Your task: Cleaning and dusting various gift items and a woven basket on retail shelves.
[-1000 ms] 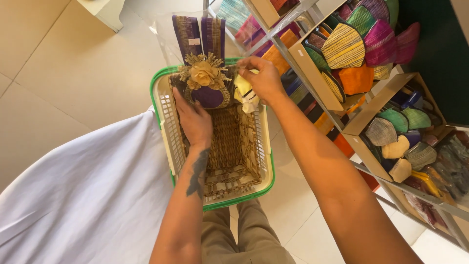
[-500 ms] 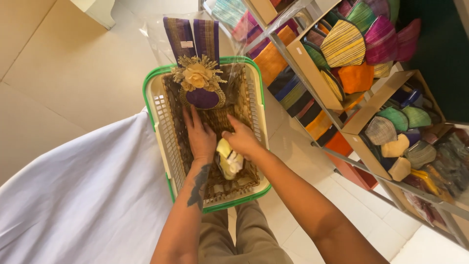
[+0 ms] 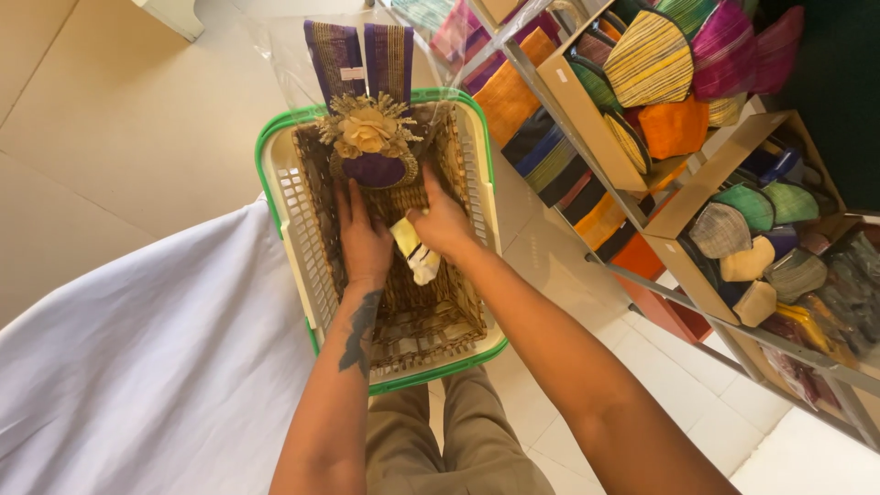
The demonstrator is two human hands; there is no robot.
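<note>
Right hand (image 3: 445, 225) slid yellow-white bundle (image 3: 414, 250) up wicker basket (image 3: 431, 321).

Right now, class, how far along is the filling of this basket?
Done: a woven liner sits inside the green-rimmed basket, with a purple pouch with straw flower at its far end. In hand: the right hand holds a small pale packet; the left hand rests inside. Left: most of the liner is bare.

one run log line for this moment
left hand: flat inside woven basket | right hand: holding small pale packet | basket in green-rimmed crate | purple flower decoration at far end
</note>
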